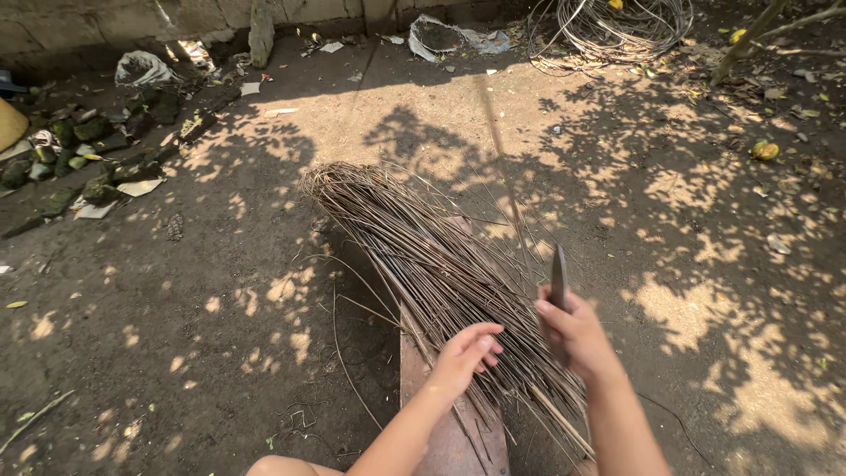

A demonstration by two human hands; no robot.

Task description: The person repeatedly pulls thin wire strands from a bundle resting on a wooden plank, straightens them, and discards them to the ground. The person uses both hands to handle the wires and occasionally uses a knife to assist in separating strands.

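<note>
On the dirt ground [220,291], a long bundle of thin sticks [414,256] lies across a wooden plank [441,441], probably light, springy, best gripped near its thick end. Left hand [464,354] rests loosely curled on it; right hand [575,330] clamps a knife [558,275].

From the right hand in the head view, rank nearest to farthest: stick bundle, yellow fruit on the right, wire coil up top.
1. Stick bundle: right beside the right hand, to its left.
2. Yellow fruit: on the ground, upper right.
3. Wire coil: top edge, by the wall.
</note>
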